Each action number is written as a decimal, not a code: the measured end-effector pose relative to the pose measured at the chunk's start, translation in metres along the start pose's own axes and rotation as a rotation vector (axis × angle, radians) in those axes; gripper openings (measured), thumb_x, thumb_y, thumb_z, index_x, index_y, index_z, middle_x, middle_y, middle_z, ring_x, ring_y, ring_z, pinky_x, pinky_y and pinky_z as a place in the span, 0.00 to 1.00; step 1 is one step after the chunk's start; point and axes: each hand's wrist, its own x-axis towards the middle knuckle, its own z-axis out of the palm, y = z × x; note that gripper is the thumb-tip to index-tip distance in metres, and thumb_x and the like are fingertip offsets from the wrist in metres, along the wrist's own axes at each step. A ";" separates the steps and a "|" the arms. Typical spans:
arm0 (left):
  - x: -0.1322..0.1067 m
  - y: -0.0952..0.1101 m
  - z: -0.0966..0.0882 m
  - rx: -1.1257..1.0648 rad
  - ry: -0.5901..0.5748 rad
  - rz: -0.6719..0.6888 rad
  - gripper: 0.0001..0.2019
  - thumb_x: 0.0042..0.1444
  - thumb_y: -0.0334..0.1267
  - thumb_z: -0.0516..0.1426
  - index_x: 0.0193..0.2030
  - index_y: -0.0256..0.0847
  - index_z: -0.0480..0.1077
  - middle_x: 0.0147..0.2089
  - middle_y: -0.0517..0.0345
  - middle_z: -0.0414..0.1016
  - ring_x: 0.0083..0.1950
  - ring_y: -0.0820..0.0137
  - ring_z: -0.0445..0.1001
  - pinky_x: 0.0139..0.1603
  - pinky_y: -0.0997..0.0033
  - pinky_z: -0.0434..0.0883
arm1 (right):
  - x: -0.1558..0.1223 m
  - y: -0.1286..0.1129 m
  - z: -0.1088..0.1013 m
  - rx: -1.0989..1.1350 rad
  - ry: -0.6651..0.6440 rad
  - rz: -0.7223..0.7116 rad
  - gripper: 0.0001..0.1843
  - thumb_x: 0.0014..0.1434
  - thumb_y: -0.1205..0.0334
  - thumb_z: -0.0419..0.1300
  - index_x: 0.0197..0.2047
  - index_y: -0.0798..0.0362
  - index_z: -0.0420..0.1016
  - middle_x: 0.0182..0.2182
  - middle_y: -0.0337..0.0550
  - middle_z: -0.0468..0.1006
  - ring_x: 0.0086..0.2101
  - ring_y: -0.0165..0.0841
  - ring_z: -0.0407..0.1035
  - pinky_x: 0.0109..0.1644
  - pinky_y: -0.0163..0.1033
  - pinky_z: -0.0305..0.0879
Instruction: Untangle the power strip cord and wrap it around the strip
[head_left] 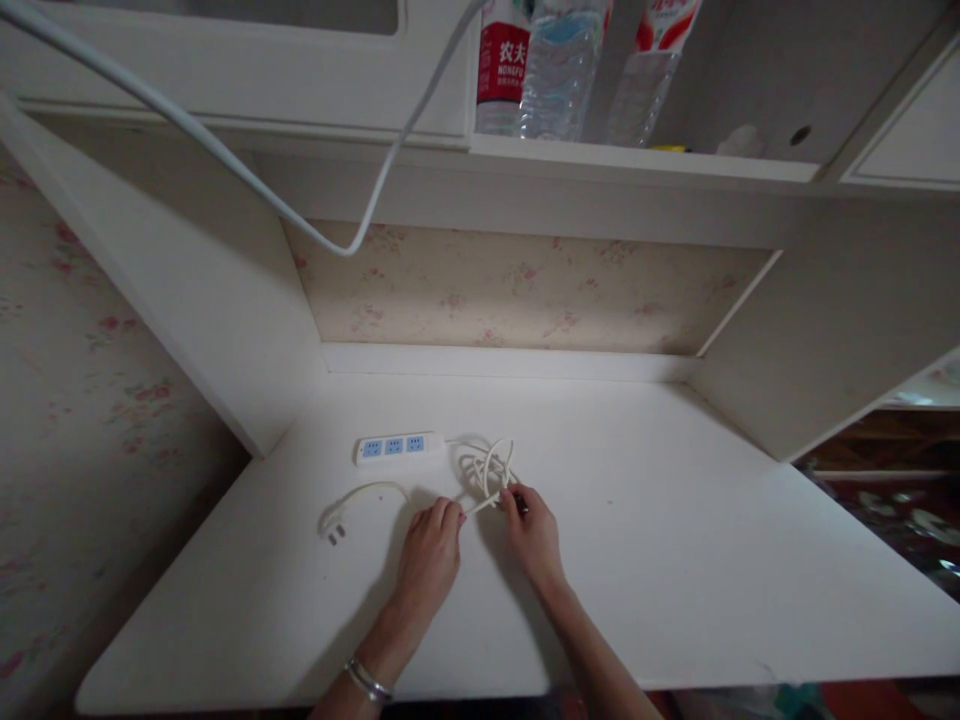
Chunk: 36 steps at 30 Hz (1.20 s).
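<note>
A white power strip (397, 447) with blue sockets lies on the white desk (675, 560). Its white cord (489, 466) is bunched in loose coils to the right of the strip, and the plug end (334, 530) trails off to the left. My left hand (429, 555) rests on the desk with its fingertips closed on the cord just left of the coils. My right hand (532, 535) pinches the cord at the near edge of the coils. A bracelet sits on my left wrist.
A shelf above holds three plastic water bottles (559, 65). Another white cable (225, 150) hangs across the upper left. Side panels wall the desk on both sides, with floral wallpaper behind. Cluttered items lie low at the far right.
</note>
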 end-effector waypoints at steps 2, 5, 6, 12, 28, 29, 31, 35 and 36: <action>0.003 -0.003 -0.001 -0.057 0.026 -0.003 0.10 0.64 0.30 0.46 0.40 0.41 0.68 0.37 0.53 0.71 0.40 0.63 0.70 0.42 0.63 0.62 | 0.001 -0.002 0.002 -0.015 0.024 -0.012 0.20 0.62 0.46 0.50 0.40 0.53 0.73 0.33 0.49 0.78 0.33 0.37 0.71 0.39 0.39 0.65; 0.005 -0.004 -0.002 -0.154 0.060 0.003 0.10 0.63 0.30 0.47 0.41 0.42 0.69 0.38 0.53 0.72 0.41 0.63 0.70 0.43 0.63 0.62 | 0.001 -0.005 0.002 -0.028 0.037 -0.024 0.19 0.61 0.46 0.51 0.39 0.53 0.73 0.33 0.48 0.78 0.32 0.37 0.71 0.38 0.38 0.64; 0.005 -0.004 -0.003 -0.173 0.065 0.004 0.10 0.63 0.30 0.48 0.41 0.42 0.70 0.38 0.53 0.72 0.41 0.64 0.70 0.43 0.63 0.62 | 0.001 -0.007 0.002 -0.037 0.037 -0.027 0.19 0.61 0.46 0.52 0.39 0.53 0.74 0.33 0.48 0.78 0.32 0.37 0.71 0.38 0.38 0.64; 0.004 -0.006 -0.002 -0.202 0.091 -0.001 0.11 0.63 0.30 0.48 0.41 0.42 0.71 0.37 0.52 0.72 0.40 0.64 0.70 0.42 0.64 0.64 | -0.001 -0.016 0.002 -0.101 0.023 -0.062 0.17 0.61 0.48 0.52 0.38 0.52 0.74 0.33 0.48 0.78 0.33 0.38 0.71 0.38 0.39 0.64; 0.008 -0.011 0.000 -0.432 0.189 -0.131 0.10 0.63 0.34 0.49 0.36 0.42 0.71 0.35 0.54 0.69 0.38 0.66 0.69 0.41 0.66 0.68 | -0.026 -0.036 0.026 -0.098 -0.044 -0.182 0.15 0.64 0.54 0.51 0.42 0.51 0.76 0.36 0.49 0.77 0.38 0.38 0.70 0.42 0.41 0.66; 0.010 -0.012 -0.001 -0.458 0.208 -0.161 0.09 0.62 0.34 0.50 0.36 0.42 0.71 0.34 0.54 0.69 0.38 0.66 0.69 0.41 0.66 0.68 | -0.028 -0.036 0.027 -0.063 -0.073 -0.193 0.15 0.64 0.56 0.51 0.44 0.51 0.76 0.38 0.49 0.77 0.39 0.38 0.70 0.43 0.41 0.66; 0.013 -0.014 -0.003 -0.509 0.231 -0.202 0.08 0.62 0.35 0.51 0.36 0.42 0.71 0.35 0.54 0.69 0.38 0.66 0.69 0.41 0.67 0.68 | -0.030 -0.034 0.029 0.008 -0.143 -0.224 0.16 0.63 0.60 0.50 0.48 0.49 0.76 0.41 0.49 0.77 0.42 0.38 0.71 0.47 0.42 0.67; 0.017 -0.016 -0.005 -0.586 0.223 -0.234 0.09 0.62 0.37 0.51 0.36 0.42 0.72 0.35 0.54 0.69 0.38 0.67 0.70 0.39 0.68 0.68 | -0.027 -0.034 0.024 0.146 -0.305 -0.213 0.20 0.60 0.64 0.50 0.51 0.46 0.77 0.48 0.47 0.76 0.48 0.38 0.69 0.52 0.44 0.66; 0.017 -0.016 -0.005 -0.593 0.226 -0.244 0.09 0.62 0.38 0.52 0.35 0.41 0.72 0.35 0.55 0.69 0.37 0.67 0.69 0.38 0.68 0.68 | -0.025 -0.036 0.021 0.192 -0.368 -0.186 0.21 0.60 0.65 0.50 0.52 0.45 0.76 0.50 0.46 0.75 0.49 0.38 0.69 0.49 0.43 0.68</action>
